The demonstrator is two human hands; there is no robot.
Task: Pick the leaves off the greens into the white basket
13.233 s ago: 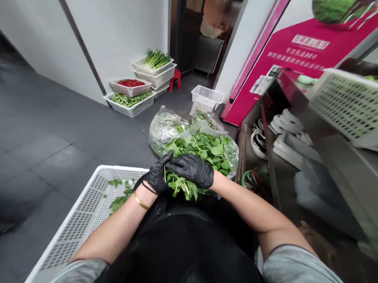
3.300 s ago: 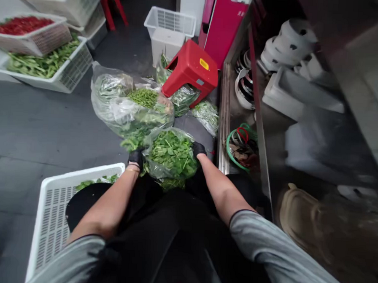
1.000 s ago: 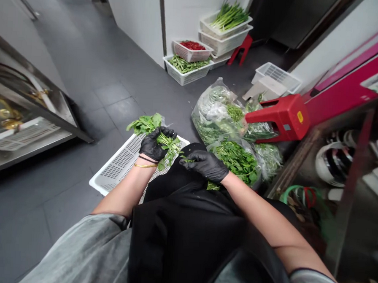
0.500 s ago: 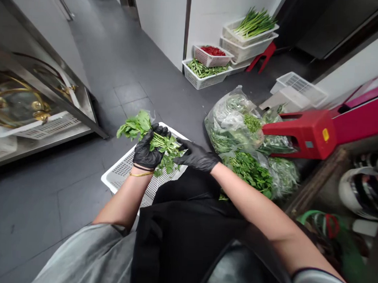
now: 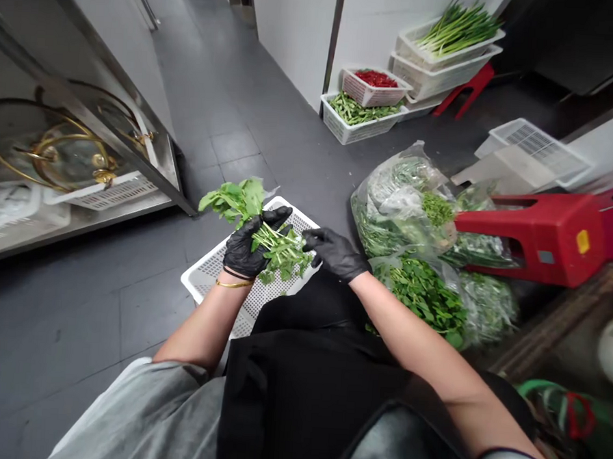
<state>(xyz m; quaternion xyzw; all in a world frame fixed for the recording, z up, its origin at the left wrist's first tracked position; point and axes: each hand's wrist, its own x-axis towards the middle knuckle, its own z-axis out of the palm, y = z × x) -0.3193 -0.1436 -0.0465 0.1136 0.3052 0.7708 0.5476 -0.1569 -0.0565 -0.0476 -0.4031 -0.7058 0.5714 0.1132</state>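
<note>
My left hand, in a black glove, is closed around a bunch of leafy greens. The leafy tops stick out to the left, and pale stems with smaller leaves point right. At the stem end is my right hand, also gloved in black. Its fingers are curled in at the edge of the bunch; what lies between the fingertips is hidden. Under both hands stands a white perforated basket, partly covered by the greens and my black apron.
Clear bags of greens and an open bag of leafy greens lie to my right, against a red stool. Further off stand baskets of red chillies, green beans and scallions. A steel shelf is at left.
My right hand has gone from spread fingers around the stems to curled fingers at their ends, drawn slightly away. My left hand keeps the bunch. The view has shifted left.
</note>
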